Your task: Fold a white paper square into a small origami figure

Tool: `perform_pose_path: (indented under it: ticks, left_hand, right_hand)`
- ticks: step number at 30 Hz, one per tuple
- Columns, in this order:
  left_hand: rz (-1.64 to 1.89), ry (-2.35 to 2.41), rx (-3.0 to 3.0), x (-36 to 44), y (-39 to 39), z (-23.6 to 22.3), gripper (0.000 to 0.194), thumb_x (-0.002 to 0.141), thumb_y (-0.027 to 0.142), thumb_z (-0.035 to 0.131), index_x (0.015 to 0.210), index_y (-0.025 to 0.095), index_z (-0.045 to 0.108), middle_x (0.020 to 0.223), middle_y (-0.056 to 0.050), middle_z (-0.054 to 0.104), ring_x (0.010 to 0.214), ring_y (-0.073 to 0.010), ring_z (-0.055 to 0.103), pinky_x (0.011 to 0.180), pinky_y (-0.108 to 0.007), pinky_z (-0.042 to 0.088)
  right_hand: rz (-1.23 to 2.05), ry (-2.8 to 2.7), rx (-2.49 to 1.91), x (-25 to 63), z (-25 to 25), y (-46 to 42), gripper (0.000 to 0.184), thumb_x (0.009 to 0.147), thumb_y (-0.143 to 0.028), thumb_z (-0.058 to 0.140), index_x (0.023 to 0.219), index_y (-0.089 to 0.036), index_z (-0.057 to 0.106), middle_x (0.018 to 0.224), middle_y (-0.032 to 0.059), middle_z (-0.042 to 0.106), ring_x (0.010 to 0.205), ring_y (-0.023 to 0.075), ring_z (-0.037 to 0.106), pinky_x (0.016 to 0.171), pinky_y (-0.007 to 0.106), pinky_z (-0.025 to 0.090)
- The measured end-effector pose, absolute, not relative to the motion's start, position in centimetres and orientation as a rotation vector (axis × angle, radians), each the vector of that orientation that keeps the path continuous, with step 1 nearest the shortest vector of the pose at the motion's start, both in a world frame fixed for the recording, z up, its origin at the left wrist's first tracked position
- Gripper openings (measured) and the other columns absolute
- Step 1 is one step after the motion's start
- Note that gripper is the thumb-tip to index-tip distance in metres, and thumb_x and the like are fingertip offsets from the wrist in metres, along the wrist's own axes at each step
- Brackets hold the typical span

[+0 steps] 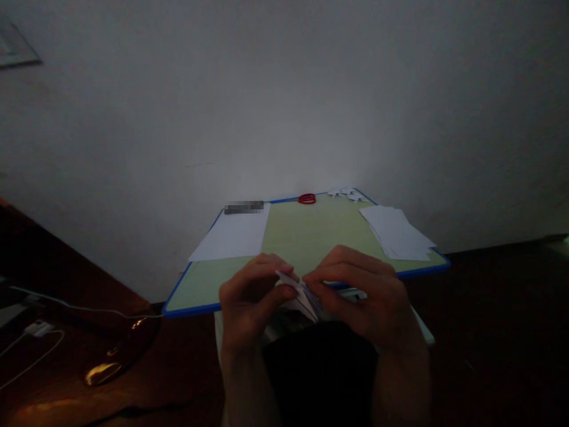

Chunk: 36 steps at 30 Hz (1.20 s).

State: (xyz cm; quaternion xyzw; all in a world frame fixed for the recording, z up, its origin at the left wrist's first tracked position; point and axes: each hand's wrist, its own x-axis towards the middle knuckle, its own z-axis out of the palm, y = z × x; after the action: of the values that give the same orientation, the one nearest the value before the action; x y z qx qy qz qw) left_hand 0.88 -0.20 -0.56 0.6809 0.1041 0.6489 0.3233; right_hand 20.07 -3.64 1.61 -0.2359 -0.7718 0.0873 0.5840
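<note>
Folded paper (306, 303) is in the air at the near edge of the table (306, 231), between the two hands and above the person's dark clothing; the left hand (251, 296) grips it, thumb in front and fingers behind; the right hand (368, 290) has its thumb and bent forefinger pinched on the paper's right side, though the exact contact is dim and partly hidden; the paper is tilted, with a point rising by the left fingers.

On the table, a white sheet (233, 237) lies at the left, a dark, blurred-out object (244, 207) at its far edge; red-handled scissors (306, 199) lie at the far edge; small white paper pieces (349, 194) sit in the far right corner; a fanned paper stack (398, 234) lies nearer, at the right.
</note>
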Motion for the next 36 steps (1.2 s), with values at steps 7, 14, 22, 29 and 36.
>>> perform_pose_path:
  ticks: [7,14,22,29,36]
  left_hand:
    - [1.847,0.277,1.8,1.1,-0.5,-0.1,0.025,0.081,0.001,0.076,0.096,0.021,0.069,0.091,-0.003,0.07,0.084,-0.0186,0.068,0.073,-0.034,0.057]
    - [1.884,0.282,1.867,1.4,-0.9,0.3,0.029,0.081,-0.003,0.073,0.098,0.02,0.066,0.096,-0.004,0.073,0.09,-0.0185,0.068,0.077,-0.034,0.056]
    - [1.887,0.28,1.95,1.2,-0.9,0.7,0.031,0.079,0.004,0.079,0.105,0.02,0.072,0.091,-0.004,0.072,0.086,-0.0205,0.066,0.075,-0.038,0.053]
    - [1.805,0.348,2.02,0.7,-0.8,0.4,0.019,0.082,0.013,0.08,0.099,0.021,0.077,0.085,-0.004,0.067,0.083,-0.0197,0.063,0.072,-0.037,0.053]
    - [1.764,0.348,1.981,1.0,-1.0,0.8,0.015,0.082,0.016,0.082,0.095,0.02,0.076,0.085,-0.004,0.066,0.082,-0.0191,0.063,0.07,-0.035,0.051]
  right_hand:
    - [0.223,-1.788,-0.552,20.4,1.4,-3.9,0.045,0.082,-0.026,0.086,0.124,-0.019,0.072,0.103,0.0061,0.074,0.091,0.0207,0.068,0.078,0.037,0.056]
    - [0.11,-1.72,-0.485,19.7,1.1,-3.4,0.045,0.086,-0.007,0.077,0.128,-0.023,0.071,0.1,0.0047,0.076,0.088,0.0203,0.068,0.075,0.038,0.056]
    - [-0.015,-1.693,-0.385,19.6,1.1,-2.8,0.045,0.084,0.001,0.076,0.124,-0.02,0.073,0.095,0.0036,0.079,0.082,0.0189,0.07,0.071,0.038,0.055]
    - [-0.011,-1.705,-0.335,19.6,1.0,-2.9,0.041,0.085,0.0,0.075,0.123,-0.018,0.075,0.099,0.0052,0.081,0.086,0.0193,0.07,0.071,0.037,0.057]
    - [-0.004,-1.698,-0.323,19.4,1.0,-2.9,0.041,0.087,-0.002,0.075,0.124,-0.02,0.074,0.101,0.0051,0.081,0.086,0.0192,0.071,0.069,0.036,0.058]
